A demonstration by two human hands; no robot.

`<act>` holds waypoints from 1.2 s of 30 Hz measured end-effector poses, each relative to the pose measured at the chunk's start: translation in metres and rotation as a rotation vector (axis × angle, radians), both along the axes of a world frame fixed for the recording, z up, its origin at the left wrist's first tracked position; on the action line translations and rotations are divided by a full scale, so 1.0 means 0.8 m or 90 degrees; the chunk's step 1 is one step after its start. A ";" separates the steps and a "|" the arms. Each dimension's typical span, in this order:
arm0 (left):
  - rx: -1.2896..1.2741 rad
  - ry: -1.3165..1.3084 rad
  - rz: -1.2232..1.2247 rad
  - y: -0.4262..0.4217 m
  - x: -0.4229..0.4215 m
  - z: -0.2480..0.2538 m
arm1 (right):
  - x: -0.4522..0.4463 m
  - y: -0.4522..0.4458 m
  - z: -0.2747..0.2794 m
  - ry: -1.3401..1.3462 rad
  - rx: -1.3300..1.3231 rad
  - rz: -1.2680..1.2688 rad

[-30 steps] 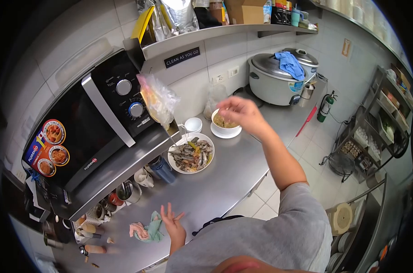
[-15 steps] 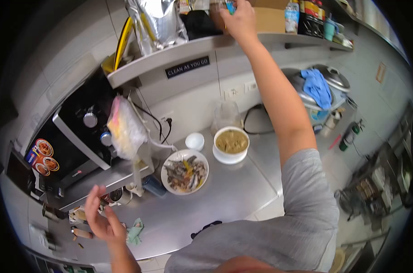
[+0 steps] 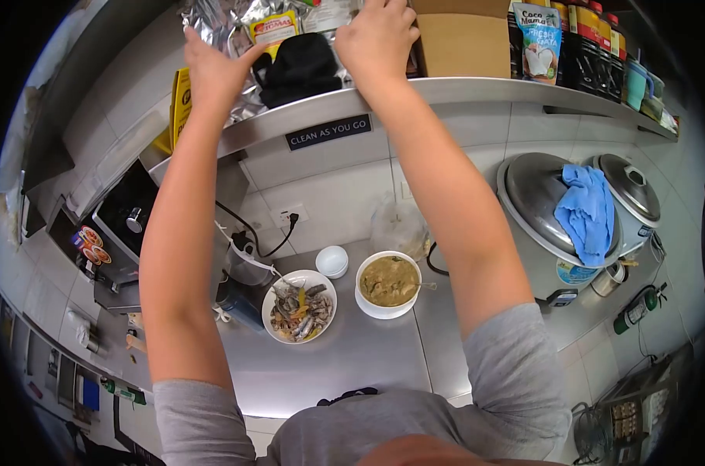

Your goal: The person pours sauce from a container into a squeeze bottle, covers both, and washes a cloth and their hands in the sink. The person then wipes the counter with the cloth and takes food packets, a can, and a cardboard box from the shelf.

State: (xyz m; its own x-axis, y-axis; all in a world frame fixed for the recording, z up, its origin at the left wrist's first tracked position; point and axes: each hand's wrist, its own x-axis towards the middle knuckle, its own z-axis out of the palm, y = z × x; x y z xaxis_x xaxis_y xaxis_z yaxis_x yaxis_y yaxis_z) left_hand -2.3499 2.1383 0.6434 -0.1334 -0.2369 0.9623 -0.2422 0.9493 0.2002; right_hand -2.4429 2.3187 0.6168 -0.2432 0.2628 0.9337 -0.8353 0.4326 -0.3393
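Both my arms reach up to the metal shelf above the counter. My left hand (image 3: 219, 71) has its thumb and fingers spread against the crumpled silver foil bag (image 3: 240, 31). My right hand (image 3: 377, 40) is farther right, its fingers curled; whatever they close on is hidden behind the hand. Between my hands lie a black cloth item (image 3: 302, 71) and a yellow-and-red packet (image 3: 275, 29). An open cardboard box (image 3: 473, 43) stands just right of my right hand.
Below are a bowl of fish pieces (image 3: 302, 311), a bowl of thick greenish-brown stew (image 3: 389, 281) with a spoon, and small white bowls (image 3: 332, 262). Large lidded cookers (image 3: 531, 186) with a blue cloth (image 3: 585, 213) stand right. A coconut pouch (image 3: 539, 46) and dark bottles (image 3: 589, 46) line the shelf.
My left hand has risen from above the counter to the foil bag on the shelf. My right hand has moved slightly left along the shelf. The view has shifted.
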 end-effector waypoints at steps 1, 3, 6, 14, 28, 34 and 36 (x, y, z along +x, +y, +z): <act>0.041 -0.023 -0.114 -0.002 0.007 0.002 | -0.001 0.007 -0.003 0.023 -0.019 0.003; 0.082 -0.036 -0.198 -0.049 0.016 0.005 | -0.017 0.013 -0.005 0.057 -0.060 -0.009; 0.353 -0.081 -0.657 -0.074 0.057 0.002 | -0.031 0.022 -0.008 0.056 -0.052 -0.009; -0.062 0.268 -0.269 -0.039 0.050 -0.015 | -0.007 0.039 -0.012 0.317 0.022 0.186; 0.280 0.121 -0.549 0.044 -0.138 0.071 | -0.039 0.015 -0.016 0.172 0.027 0.135; 0.456 0.150 -0.586 0.004 -0.162 0.115 | -0.026 0.023 -0.012 0.226 -0.036 -0.175; 0.526 0.285 -0.761 0.019 -0.169 0.116 | -0.034 0.013 -0.010 0.304 -0.014 -0.115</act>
State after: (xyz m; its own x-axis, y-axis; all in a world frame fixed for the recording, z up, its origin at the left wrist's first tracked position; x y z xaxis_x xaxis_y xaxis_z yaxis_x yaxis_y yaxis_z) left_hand -2.4854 2.1532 0.7364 -0.3742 -0.6807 0.6298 0.7867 0.1266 0.6042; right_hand -2.4704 2.3293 0.6088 0.2609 0.2823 0.9232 -0.8122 0.5810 0.0519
